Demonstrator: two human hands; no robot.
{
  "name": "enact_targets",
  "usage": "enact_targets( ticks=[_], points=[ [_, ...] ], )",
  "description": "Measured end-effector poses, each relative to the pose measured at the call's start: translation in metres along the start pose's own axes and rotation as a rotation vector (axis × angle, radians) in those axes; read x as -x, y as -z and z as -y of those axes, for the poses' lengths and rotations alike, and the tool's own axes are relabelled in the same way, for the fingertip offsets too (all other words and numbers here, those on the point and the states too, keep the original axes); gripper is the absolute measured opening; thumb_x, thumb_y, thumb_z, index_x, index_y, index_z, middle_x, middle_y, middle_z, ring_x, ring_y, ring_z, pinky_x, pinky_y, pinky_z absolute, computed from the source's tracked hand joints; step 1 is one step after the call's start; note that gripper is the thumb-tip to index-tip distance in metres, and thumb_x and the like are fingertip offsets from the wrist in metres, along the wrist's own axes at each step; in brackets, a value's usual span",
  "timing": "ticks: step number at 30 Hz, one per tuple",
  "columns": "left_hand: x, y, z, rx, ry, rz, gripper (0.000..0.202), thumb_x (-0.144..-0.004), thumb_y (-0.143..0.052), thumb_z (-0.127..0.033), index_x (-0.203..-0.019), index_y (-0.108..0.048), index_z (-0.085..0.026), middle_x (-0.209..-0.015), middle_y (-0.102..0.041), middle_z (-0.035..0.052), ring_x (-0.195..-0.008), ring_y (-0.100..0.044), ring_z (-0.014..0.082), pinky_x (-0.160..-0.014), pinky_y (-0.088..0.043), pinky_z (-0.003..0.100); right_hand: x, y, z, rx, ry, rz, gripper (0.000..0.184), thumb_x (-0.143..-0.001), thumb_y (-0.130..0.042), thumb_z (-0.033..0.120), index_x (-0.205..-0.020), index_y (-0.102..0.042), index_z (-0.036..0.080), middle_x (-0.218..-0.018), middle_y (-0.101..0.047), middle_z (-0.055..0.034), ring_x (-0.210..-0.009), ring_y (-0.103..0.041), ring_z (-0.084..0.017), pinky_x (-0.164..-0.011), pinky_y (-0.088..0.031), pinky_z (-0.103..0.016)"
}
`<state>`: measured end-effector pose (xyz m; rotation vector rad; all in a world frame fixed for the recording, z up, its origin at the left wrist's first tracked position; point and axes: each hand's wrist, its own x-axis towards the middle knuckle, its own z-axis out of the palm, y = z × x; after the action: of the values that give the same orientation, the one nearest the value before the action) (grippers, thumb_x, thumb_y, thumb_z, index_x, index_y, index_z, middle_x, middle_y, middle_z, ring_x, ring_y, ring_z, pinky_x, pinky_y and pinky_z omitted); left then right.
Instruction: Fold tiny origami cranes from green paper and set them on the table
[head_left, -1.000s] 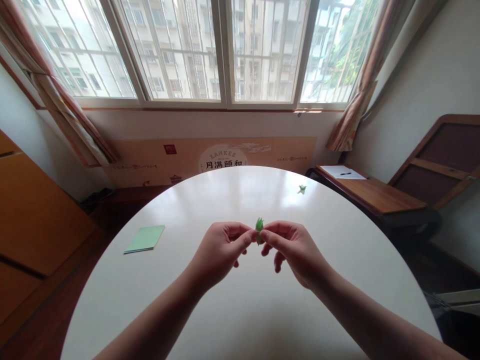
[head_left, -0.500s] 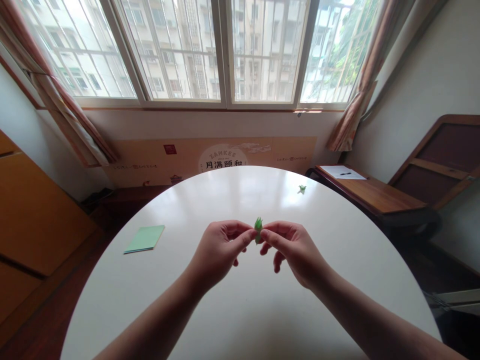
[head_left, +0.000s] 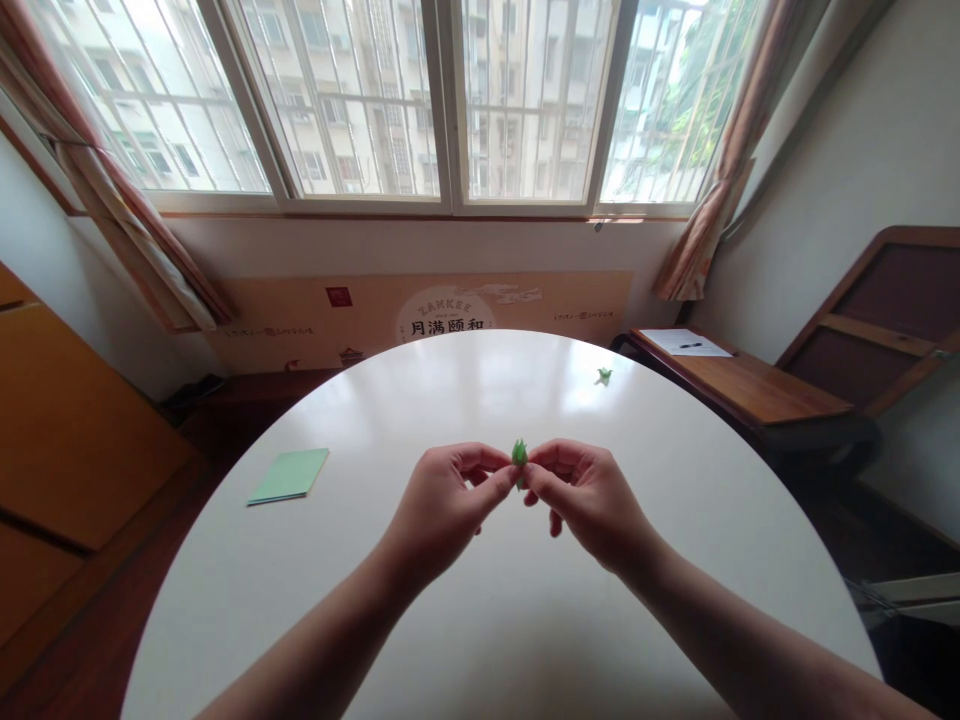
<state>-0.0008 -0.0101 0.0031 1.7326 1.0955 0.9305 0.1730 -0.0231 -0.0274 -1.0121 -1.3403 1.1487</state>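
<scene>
A small folded green paper piece [head_left: 518, 454] is held above the round white table [head_left: 480, 620], pinched from both sides. My left hand [head_left: 447, 507] grips its left side between thumb and forefinger. My right hand [head_left: 583, 497] pinches its right side the same way, the other fingers curled under. Most of the paper is hidden between the fingertips; only its pointed top shows.
A stack of light green paper sheets [head_left: 290, 476] lies on the table at the left. A second small green folded piece [head_left: 603, 376] sits near the table's far right edge. A wooden side desk [head_left: 742, 385] with a sheet and pen stands to the right.
The fingertips have closed further over the green piece, so less of it shows. Both hands stay in nearly the same place.
</scene>
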Motion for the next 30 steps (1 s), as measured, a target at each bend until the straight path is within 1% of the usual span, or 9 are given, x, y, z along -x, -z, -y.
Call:
enact_targets(
  ticks=[6, 11, 14, 16, 19, 21, 23, 26, 30],
  points=[
    [0.0006, -0.0018, 0.0017, 0.016, -0.026, -0.037, 0.016, -0.082, -0.067, -0.027, -0.08, -0.077, -0.015, -0.066, -0.07, 0.0032, -0.053, -0.052, 0.0104, -0.04, -0.042, 0.017, 0.003, -0.0029, -0.0015, 0.015, 0.014, 0.003, 0.016, -0.084, -0.07, 0.03, -0.082, -0.072, 0.015, -0.066, -0.068, -0.0036, -0.059, -0.063, -0.015, -0.036, -0.046, -0.018],
    [-0.0013, -0.0025, 0.0029, 0.186, 0.079, 0.015, 0.019, -0.08, -0.07, -0.032, -0.082, -0.077, -0.014, -0.064, -0.066, 0.0026, -0.056, -0.051, 0.0112, -0.038, -0.041, 0.015, 0.003, -0.0034, -0.0019, -0.036, -0.004, 0.011, 0.017, -0.084, -0.07, 0.031, -0.081, -0.071, 0.014, -0.065, -0.068, -0.0033, -0.058, -0.063, -0.015, -0.036, -0.045, -0.017],
    [-0.0031, -0.0026, 0.0024, 0.223, 0.135, 0.001, 0.023, -0.079, -0.072, -0.037, -0.078, -0.076, -0.014, -0.065, -0.066, 0.0038, -0.06, -0.052, 0.0123, -0.037, -0.039, 0.014, 0.0018, -0.0018, -0.0014, -0.066, -0.009, 0.001, 0.021, -0.084, -0.072, 0.035, -0.082, -0.072, 0.014, -0.065, -0.068, -0.0039, -0.061, -0.065, -0.016, -0.035, -0.043, -0.016],
    [-0.0041, -0.0026, 0.0024, 0.214, 0.139, -0.012, 0.025, -0.08, -0.072, -0.038, -0.081, -0.076, -0.014, -0.067, -0.066, 0.0044, -0.061, -0.054, 0.0133, -0.036, -0.04, 0.014, 0.0013, -0.001, -0.0009, -0.064, -0.013, -0.015, 0.022, -0.083, -0.073, 0.036, -0.082, -0.073, 0.014, -0.065, -0.068, -0.0042, -0.062, -0.066, -0.017, -0.035, -0.044, -0.016],
    [-0.004, -0.0029, 0.0041, 0.152, 0.074, -0.105, 0.024, -0.078, -0.074, -0.038, -0.082, -0.073, -0.014, -0.067, -0.066, 0.0036, -0.059, -0.055, 0.014, -0.035, -0.043, 0.016, 0.0011, -0.0009, -0.0004, -0.04, -0.006, -0.049, 0.023, -0.083, -0.073, 0.037, -0.083, -0.074, 0.014, -0.068, -0.069, -0.0052, -0.063, -0.066, -0.017, -0.035, -0.045, -0.017],
    [-0.0027, -0.0037, 0.0058, 0.078, -0.02, -0.197, 0.02, -0.075, -0.076, -0.034, -0.077, -0.07, -0.015, -0.067, -0.065, 0.0029, -0.058, -0.057, 0.0142, -0.036, -0.045, 0.017, 0.0013, -0.0012, -0.0007, -0.026, 0.002, -0.059, 0.024, -0.083, -0.073, 0.038, -0.083, -0.074, 0.015, -0.07, -0.07, -0.006, -0.064, -0.067, -0.018, -0.035, -0.045, -0.017],
    [-0.0011, -0.005, 0.007, 0.0, -0.118, -0.251, 0.014, -0.076, -0.075, -0.029, -0.075, -0.071, -0.016, -0.07, -0.068, 0.004, -0.061, -0.059, 0.0152, -0.037, -0.047, 0.018, 0.0015, -0.0015, -0.0015, -0.026, 0.013, -0.055, 0.024, -0.081, -0.074, 0.039, -0.083, -0.074, 0.015, -0.072, -0.07, -0.0065, -0.068, -0.068, -0.02, -0.035, -0.047, -0.018],
    [0.0005, -0.0073, 0.0066, -0.051, -0.178, -0.254, 0.012, -0.079, -0.071, -0.027, -0.079, -0.076, -0.016, -0.074, -0.071, 0.0058, -0.065, -0.062, 0.0168, -0.037, -0.047, 0.017, 0.0015, -0.0013, -0.0032, -0.041, 0.047, -0.038, 0.023, -0.077, -0.078, 0.037, -0.086, -0.074, 0.016, -0.073, -0.071, -0.0064, -0.073, -0.069, -0.023, -0.036, -0.05, -0.02],
    [0.0008, -0.0079, 0.0036, 0.022, -0.11, -0.199, 0.02, -0.081, -0.07, -0.031, -0.087, -0.078, -0.014, -0.069, -0.069, 0.0058, -0.062, -0.059, 0.016, -0.036, -0.046, 0.018, 0.0007, -0.0001, -0.0047, -0.027, 0.085, -0.047, 0.026, -0.078, -0.078, 0.037, -0.092, -0.076, 0.017, -0.077, -0.073, -0.0078, -0.075, -0.07, -0.024, -0.037, -0.053, -0.022]
  ],
)
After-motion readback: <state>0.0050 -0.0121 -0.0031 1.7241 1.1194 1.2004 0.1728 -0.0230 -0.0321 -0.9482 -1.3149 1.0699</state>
